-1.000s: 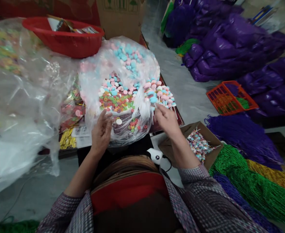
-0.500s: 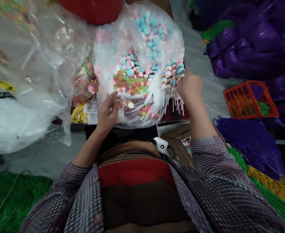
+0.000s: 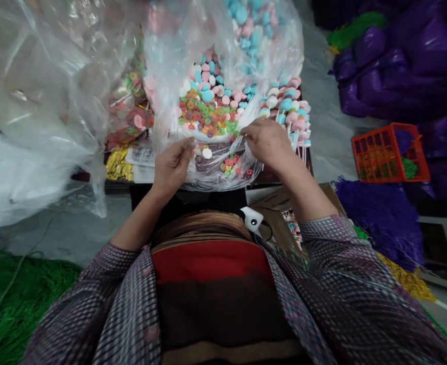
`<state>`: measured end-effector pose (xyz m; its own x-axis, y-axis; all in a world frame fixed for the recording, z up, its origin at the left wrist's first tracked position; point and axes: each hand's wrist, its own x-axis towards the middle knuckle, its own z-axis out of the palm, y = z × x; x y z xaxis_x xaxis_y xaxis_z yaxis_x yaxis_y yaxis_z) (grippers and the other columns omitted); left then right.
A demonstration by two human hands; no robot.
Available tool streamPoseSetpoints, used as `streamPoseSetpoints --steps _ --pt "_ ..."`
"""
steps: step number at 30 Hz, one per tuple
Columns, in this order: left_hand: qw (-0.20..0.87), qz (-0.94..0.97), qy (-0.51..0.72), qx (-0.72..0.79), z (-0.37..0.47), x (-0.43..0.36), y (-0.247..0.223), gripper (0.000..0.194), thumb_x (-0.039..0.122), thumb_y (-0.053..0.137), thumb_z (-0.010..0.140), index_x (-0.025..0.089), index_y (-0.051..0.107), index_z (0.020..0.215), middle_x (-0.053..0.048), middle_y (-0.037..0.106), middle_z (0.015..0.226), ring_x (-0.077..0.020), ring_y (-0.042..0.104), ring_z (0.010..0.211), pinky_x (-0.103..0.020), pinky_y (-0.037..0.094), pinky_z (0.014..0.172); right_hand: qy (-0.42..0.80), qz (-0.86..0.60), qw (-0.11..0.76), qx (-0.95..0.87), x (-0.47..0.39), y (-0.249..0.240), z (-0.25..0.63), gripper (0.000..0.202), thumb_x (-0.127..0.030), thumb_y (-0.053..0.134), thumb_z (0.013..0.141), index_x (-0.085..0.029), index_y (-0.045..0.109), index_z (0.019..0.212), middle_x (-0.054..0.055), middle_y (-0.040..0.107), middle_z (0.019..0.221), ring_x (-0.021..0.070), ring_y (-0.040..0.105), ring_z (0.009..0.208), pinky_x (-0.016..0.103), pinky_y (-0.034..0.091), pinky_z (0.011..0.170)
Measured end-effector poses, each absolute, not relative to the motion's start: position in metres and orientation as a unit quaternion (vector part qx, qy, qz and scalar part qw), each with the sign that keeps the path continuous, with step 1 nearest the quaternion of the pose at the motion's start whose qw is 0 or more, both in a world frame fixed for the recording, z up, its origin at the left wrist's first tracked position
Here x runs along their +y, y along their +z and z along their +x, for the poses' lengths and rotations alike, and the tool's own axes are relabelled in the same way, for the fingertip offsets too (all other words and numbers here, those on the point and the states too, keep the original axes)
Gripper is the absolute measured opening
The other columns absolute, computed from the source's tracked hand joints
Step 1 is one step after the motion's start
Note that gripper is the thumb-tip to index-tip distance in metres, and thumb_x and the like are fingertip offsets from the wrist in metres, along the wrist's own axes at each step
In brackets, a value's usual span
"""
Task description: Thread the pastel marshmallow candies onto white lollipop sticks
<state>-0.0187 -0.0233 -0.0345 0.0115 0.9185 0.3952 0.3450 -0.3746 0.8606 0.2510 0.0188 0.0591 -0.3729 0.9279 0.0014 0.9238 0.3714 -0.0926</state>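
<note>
Along the right of the plastic bag (image 3: pixel 193 30), white sticks (image 3: pixel 250 111) slant away rightward; the right hand (image 3: pixel 269 143) has its grip nearly closed at them, the left hand (image 3: pixel 173 167) curled by a white disc (image 3: pixel 207 153), any hold unclear. The sheet's (image 3: pixel 141 156) print is unreadable.

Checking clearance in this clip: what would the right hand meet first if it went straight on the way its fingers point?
Probably the white sticks just ahead of the right hand, which it may already touch; depth is unclear. Past them lie the ring candies.
</note>
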Motion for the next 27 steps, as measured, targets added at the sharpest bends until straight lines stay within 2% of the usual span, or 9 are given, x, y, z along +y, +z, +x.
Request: streamPoseSetpoints --steps 5,9,15,19,21,24,27 --pt "0.286 0.648 0.500 0.499 -0.020 -0.023 -0.034 0.031 0.044 0.062 0.101 0.023 0.076 0.118 -0.005 0.082 0.110 -0.0172 0.077 0.105 -0.031 0.061 0.099 -0.026 -0.542 -0.023 -0.840 0.026 0.015 0.239 0.040 -0.028 0.034 0.106 -0.018 0.072 0.113 0.017 0.069 0.113 0.0311 0.054 0.110 0.045 0.040 0.094" --pt "0.288 0.653 0.495 0.496 -0.021 -0.021 -0.035 0.026 0.040 0.063 0.100 0.024 0.077 0.115 -0.005 0.083 0.111 -0.0173 0.077 0.105 -0.031 0.061 0.098 -0.036 -0.528 -0.027 -0.848 0.027 0.016 0.241 0.045 -0.031 0.028 0.108 -0.019 0.072 0.108 0.015 0.068 0.107 0.0304 0.053 0.109 0.046 0.038 0.096" --pt "0.302 0.653 0.497 0.485 -0.022 -0.022 -0.037 0.028 0.042 0.062 0.101 0.024 0.077 0.115 -0.006 0.082 0.113 -0.0182 0.077 0.105 -0.032 0.060 0.096 -0.012 -0.531 -0.027 -0.847 0.021 0.023 0.241 0.041 -0.031 0.032 0.107 -0.021 0.072 0.104 0.013 0.071 0.108 0.0291 0.054 0.108 0.048 0.036 0.101" --pt "0.266 0.687 0.465 0.490 -0.022 -0.019 -0.037 0.029 0.043 0.057 0.102 0.025 0.077 0.115 -0.005 0.081 0.108 -0.0187 0.075 0.100 -0.032 0.059 0.092 0.006 -0.529 -0.020 -0.848 0.020 0.023 0.238 0.037 -0.029 0.034 0.107 -0.021 0.070 0.106 0.011 0.072 0.117 0.0288 0.055 0.114 0.049 0.035 0.107" --pt "0.234 0.727 0.425 0.486 -0.019 -0.014 -0.037 0.026 0.040 0.059 0.101 0.026 0.077 0.115 -0.005 0.080 0.106 -0.0214 0.073 0.102 -0.036 0.057 0.096 0.015 -0.524 -0.017 -0.851 0.020 0.024 0.235 0.036 -0.027 0.034 0.107 -0.021 0.069 0.110 0.011 0.073 0.123 0.0286 0.057 0.118 0.051 0.033 0.113" --pt "0.197 0.775 0.360 0.480 -0.007 -0.007 -0.036 0.018 0.034 0.069 0.094 0.027 0.077 0.108 -0.006 0.078 0.111 -0.0286 0.067 0.112 -0.047 0.050 0.108 0.051 -0.509 0.037 -0.859 0.016 0.029 0.230 0.036 -0.028 0.032 0.108 -0.024 0.067 0.115 0.009 0.075 0.124 0.0263 0.061 0.120 0.053 0.028 0.122" --pt "0.169 0.808 0.280 0.491 0.005 -0.006 -0.032 0.011 0.030 0.075 0.088 0.025 0.076 0.098 -0.009 0.076 0.111 -0.0351 0.062 0.116 -0.055 0.045 0.107 0.109 -0.505 0.181 -0.837 0.006 0.039 0.222 0.038 -0.043 0.032 0.109 -0.028 0.066 0.114 0.010 0.075 0.117 0.0248 0.064 0.118 0.050 0.037 0.120"
